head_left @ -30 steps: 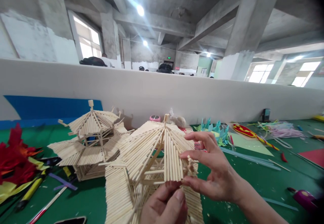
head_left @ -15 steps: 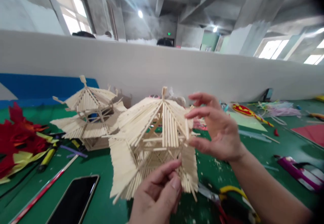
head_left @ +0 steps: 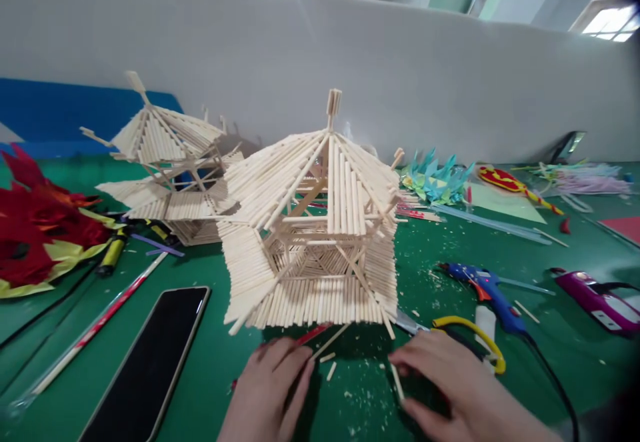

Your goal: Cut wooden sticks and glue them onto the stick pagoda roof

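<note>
My right hand [head_left: 445,385] is low over the table, with a short wooden stick [head_left: 397,382] between its thumb and fingertips. On the table, my left hand [head_left: 275,385] has its fingers closed at the end of a thin wooden stick [head_left: 333,341]. Beside those fingers is a red tool [head_left: 314,334], mostly hidden by the hand. Behind both hands stands a model pavilion [head_left: 315,302] built of wooden sticks. Its front roof panel is partly filled, with gaps beside the middle sticks. Small cut pieces [head_left: 331,371] lie between my hands.
Yellow-and-black-handled pliers [head_left: 470,325] and a blue glue gun [head_left: 493,289] lie to the right. A phone [head_left: 150,362] is at left. Behind it stand a second stick pavilion [head_left: 170,189] and red paper work [head_left: 40,229]. Farther right is a purple device [head_left: 595,299].
Both hands have come down from the pavilion to the table in front of it. The right hand still has a short stick. The view has tilted downward, showing the glue gun.
</note>
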A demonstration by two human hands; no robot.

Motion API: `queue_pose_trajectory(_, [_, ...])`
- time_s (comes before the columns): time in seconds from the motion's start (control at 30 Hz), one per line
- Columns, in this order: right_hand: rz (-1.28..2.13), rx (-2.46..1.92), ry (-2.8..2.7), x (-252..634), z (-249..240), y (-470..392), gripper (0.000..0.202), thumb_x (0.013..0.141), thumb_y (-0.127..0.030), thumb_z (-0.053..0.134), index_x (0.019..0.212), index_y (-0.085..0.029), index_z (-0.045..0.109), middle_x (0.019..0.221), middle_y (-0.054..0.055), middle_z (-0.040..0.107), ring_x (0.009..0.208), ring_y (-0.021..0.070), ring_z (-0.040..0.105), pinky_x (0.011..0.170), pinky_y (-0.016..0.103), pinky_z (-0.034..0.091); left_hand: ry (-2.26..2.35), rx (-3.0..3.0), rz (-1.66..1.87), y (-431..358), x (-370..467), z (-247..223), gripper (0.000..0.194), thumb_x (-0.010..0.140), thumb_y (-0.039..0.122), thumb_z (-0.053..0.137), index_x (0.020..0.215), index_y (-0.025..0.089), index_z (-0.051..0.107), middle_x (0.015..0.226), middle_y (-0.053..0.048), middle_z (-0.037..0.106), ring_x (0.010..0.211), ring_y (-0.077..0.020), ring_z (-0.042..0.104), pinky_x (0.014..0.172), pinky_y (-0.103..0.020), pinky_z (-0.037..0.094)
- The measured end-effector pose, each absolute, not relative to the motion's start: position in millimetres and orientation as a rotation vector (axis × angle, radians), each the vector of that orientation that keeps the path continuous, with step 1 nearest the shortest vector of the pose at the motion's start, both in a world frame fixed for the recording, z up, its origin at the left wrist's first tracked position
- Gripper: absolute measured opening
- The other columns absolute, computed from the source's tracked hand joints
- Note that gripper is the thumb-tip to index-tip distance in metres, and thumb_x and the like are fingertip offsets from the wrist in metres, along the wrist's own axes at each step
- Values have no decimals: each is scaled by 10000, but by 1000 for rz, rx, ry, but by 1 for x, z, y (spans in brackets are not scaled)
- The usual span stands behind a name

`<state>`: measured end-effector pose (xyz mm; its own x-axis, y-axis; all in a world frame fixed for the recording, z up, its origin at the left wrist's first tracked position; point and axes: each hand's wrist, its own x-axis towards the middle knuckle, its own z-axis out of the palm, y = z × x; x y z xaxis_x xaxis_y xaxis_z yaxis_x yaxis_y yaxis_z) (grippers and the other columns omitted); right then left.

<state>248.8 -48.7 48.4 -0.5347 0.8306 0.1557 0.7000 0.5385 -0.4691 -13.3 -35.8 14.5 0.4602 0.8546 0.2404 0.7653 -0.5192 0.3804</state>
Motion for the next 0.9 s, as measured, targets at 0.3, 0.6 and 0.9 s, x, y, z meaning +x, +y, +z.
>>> queue_pose_trajectory(0.3, [459,-1452,-2457,232,-7,-58,355,781,-98,429,1107,-149,560,947,114,627,868,224,583,740,387,509,1749,2688,55,-12,10,12,350,704,-37,396,886,127,646,808,-148,690,769,-274,639,708,-404,468])
queue_pose_trajectory(0.6, [463,-1449,-2363,238,6,-61,356,766,-103,427,1094,-120,565,981,124,634,874,212,597,753,373,517,1756,2692,-100,-6,23,8,372,672,-94,334,650,105,647,532,-125,636,569,-270,631,536,-352,450])
queue_pose_trajectory(0.9, [240,-1468,-2077,267,7,-68,210,803,-150,481,984,-170,586,861,80,671,787,173,641,686,274,536,1712,2599,35,-11,19,25,367,687,-62,334,785,79,657,739,-182,679,717,-296,635,686,-440,451])
